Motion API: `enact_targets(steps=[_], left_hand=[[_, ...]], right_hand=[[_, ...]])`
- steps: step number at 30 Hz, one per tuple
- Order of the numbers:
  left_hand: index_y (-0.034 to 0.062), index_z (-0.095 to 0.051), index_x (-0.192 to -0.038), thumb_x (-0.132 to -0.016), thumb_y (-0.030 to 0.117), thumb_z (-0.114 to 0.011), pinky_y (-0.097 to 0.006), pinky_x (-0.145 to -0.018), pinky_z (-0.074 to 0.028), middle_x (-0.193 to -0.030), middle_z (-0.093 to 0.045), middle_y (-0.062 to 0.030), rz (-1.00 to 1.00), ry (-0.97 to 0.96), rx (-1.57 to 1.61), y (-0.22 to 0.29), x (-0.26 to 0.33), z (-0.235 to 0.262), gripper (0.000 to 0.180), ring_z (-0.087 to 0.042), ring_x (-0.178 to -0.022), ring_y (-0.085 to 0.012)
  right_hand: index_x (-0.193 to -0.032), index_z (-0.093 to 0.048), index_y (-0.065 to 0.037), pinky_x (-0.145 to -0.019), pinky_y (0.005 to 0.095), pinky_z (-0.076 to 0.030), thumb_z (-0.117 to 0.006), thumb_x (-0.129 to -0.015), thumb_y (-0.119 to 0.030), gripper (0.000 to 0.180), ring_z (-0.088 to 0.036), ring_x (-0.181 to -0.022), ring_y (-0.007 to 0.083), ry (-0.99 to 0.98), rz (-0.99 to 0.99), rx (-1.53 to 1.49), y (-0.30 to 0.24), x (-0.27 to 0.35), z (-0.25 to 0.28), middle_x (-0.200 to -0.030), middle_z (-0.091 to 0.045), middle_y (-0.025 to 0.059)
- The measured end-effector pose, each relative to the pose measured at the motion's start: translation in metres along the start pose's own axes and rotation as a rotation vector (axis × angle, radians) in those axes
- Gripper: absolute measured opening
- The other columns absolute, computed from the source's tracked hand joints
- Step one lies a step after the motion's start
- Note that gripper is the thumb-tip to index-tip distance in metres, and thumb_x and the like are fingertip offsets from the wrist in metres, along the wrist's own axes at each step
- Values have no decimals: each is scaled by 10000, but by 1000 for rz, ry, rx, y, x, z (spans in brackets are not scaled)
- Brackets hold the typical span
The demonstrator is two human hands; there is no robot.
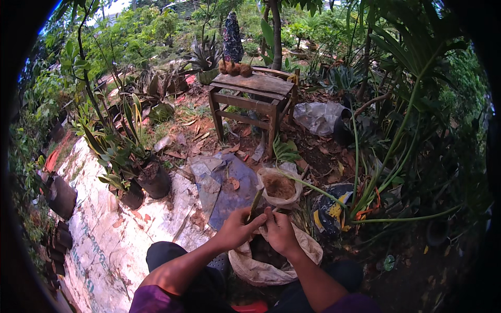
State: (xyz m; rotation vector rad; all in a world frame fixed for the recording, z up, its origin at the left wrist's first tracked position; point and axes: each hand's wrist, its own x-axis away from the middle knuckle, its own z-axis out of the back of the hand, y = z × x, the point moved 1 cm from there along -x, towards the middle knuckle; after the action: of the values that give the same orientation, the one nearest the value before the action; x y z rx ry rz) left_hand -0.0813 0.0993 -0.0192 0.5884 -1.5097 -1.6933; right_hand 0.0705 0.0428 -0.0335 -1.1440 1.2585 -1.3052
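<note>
Head view looks down on a garden plot strewn with dry leaves, with the person seated low on the ground. Farthest off stands a weathered wooden stool (259, 94) carrying a few brown husk lumps (235, 68). Nearer, to the left, two black pots of striped, sword-leaved plants (148, 177) sit on a pale printed sheet (99, 229) spread on the ground. A grey-blue sheet (224, 185) lies in the middle, and a small bag of brown fibre (280, 187) stands open just beyond the hands. Right below the hands a bigger pale sack (261, 268) holds dark soil.

Both hands meet over that sack on a green plant stem (255, 201), which rises slanting up and away from the fingers. The left hand (237, 229) closes its grip around the stem's lower part, fingers curled and thumb pressed in from the side. The right hand (279, 232) pinches the stem's base just beside the left, fingertips pressed together on it. The very bottom of the stem is hidden behind the fingers, so whether it carries roots cannot be told.

As a judgement, this work goes best with the stem held firmly but not crushed, low down near its base, kept over the sack mouth so loose soil drops back in.
</note>
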Motion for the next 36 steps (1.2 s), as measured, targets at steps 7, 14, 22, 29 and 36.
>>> enact_targets(steps=[7,14,22,29,36], left_hand=[[-46,-671,-1032,-1007,310,-648,-313,-741,-473,-846,-653,-13,-46,-32,-93,10,6,1,358,-538,-821,-80],[-30,-691,-1020,-1004,296,-645,-304,-637,-454,-777,-636,-3,-158,-50,62,7,4,3,330,-530,-728,-69],[-12,-718,-944,-975,357,-686,-277,-639,-447,-746,-631,9,51,-58,-67,-6,0,2,372,-546,-703,-67],[-13,-715,-891,-982,313,-674,-282,-611,-459,-714,-632,8,-75,0,152,1,5,-1,341,-573,-655,-76],[-2,-723,-936,-995,287,-669,-269,-643,-479,-755,-657,-4,-43,-51,242,4,6,6,300,-609,-698,-81]], right_hand=[[-937,-692,32,-678,288,-468,-408,-1094,-489,614,-559,-763,63,-45,-19,30,4,-3,9,-791,-664,40],[-959,-710,38,-713,264,-491,-471,-1074,-488,589,-587,-777,70,-119,-137,-267,7,-5,6,-818,-682,29],[-932,-713,19,-697,255,-475,-472,-1058,-532,614,-568,-758,61,-12,-140,-276,10,-6,7,-816,-677,23],[-903,-704,15,-675,251,-448,-432,-1051,-585,675,-540,-717,63,-98,-170,-294,11,-3,5,-798,-664,18],[-798,-652,-59,-605,251,-360,-494,-1051,-526,554,-447,-636,52,-324,-264,-617,14,-4,6,-720,-567,-38]])
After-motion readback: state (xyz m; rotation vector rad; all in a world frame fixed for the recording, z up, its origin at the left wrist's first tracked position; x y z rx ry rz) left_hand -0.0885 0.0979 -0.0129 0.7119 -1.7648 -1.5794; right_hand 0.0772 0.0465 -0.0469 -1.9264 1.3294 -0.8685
